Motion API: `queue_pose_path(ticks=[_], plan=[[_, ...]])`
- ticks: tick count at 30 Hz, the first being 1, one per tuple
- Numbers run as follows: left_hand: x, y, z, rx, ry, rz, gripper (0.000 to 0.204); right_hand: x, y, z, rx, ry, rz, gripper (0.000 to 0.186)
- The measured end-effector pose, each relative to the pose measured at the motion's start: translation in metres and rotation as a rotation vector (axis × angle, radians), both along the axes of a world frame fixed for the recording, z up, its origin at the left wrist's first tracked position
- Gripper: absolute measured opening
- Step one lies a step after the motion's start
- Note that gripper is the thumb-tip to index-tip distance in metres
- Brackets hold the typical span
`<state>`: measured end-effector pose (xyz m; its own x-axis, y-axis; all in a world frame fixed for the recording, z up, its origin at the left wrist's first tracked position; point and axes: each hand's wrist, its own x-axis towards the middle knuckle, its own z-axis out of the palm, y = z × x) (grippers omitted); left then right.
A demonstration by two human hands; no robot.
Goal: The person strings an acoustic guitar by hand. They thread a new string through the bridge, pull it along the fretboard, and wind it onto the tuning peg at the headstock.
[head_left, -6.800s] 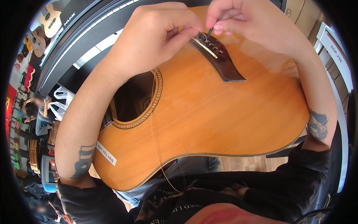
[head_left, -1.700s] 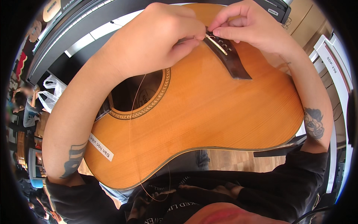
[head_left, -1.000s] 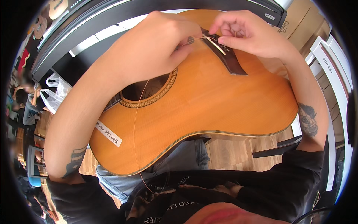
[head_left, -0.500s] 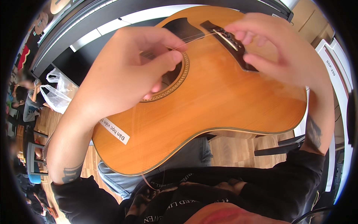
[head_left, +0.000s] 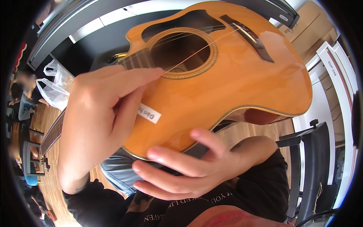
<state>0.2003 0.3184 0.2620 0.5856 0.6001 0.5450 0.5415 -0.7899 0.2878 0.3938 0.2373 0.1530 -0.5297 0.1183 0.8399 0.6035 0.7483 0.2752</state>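
Note:
An acoustic guitar [head_left: 261,72] with a honey-coloured top lies across my lap, its neck running off to the left. Between thumb and fingers, my left hand [head_left: 98,102] pinches a guitar string [head_left: 198,51] just beside the sound hole [head_left: 177,49]. That string stretches tight from the dark bridge [head_left: 247,36] to my fingertips. A few other strings pass over the hole. My right hand [head_left: 185,166] is open, fingers spread and holding nothing visible, close to the guitar's near edge. A white label [head_left: 150,113] on the top is partly behind my left hand.
A long black keyboard instrument [head_left: 151,19] stands beyond the guitar. White plastic bags [head_left: 55,89] are at the left. Cardboard boxes [head_left: 312,28] sit at the far right, with a black chair or stand [head_left: 315,155] nearer. Other people are at the far left.
My right hand has left the bridge and come down toward me, fingers spreading. My left hand has moved left and nearer, still pinching the string. More of the sound hole shows.

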Motion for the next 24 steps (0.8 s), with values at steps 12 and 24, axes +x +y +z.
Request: queue_pose_path(ticks=[12, 24], plan=[[-0.094, -0.054, -0.026, -0.016, -0.175, 0.259, 0.016, -0.125, 0.002, 0.02, -0.147, 0.491, -0.035, 0.03], [-0.195, -0.094, -0.074, 0.318, -0.107, 0.603, 0.012, -0.177, 0.065, 0.006, -0.532, 0.228, 0.12, 0.074]])
